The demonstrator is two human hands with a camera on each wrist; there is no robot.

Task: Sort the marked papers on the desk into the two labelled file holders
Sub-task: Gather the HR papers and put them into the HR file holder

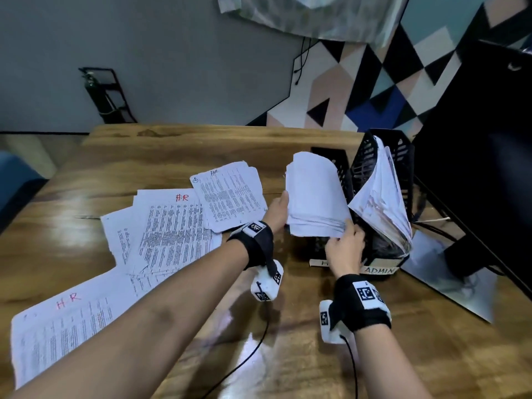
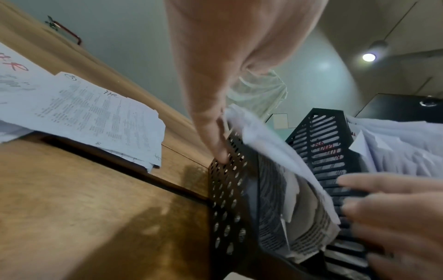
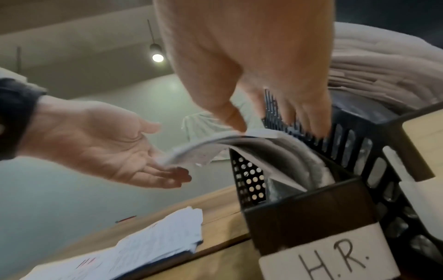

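Note:
A thick stack of white papers [image 1: 313,197] stands in the black H.R. holder [image 3: 309,214] and bends over to the left. My left hand [image 1: 280,207] lies flat against the stack's left edge with straight fingers, its palm [image 3: 107,147] open beneath the bent sheets. My right hand [image 1: 344,246] pinches the stack's near corner, with its thumb [image 3: 232,117] on top and its fingers down inside the holder. The ADMIN holder [image 1: 371,156] to the right is stuffed with papers [image 1: 383,203]. Loose sheets marked HR [image 1: 230,194] [image 1: 172,226] [image 1: 63,318] lie on the desk [image 1: 144,156].
A dark monitor [image 1: 475,168] stands close to the right of the holders, with its base [image 1: 460,254] on the desk. Black cables [image 1: 253,349] run from my wrist cameras toward the near edge. A thin pen [image 1: 86,216] lies left of the loose sheets.

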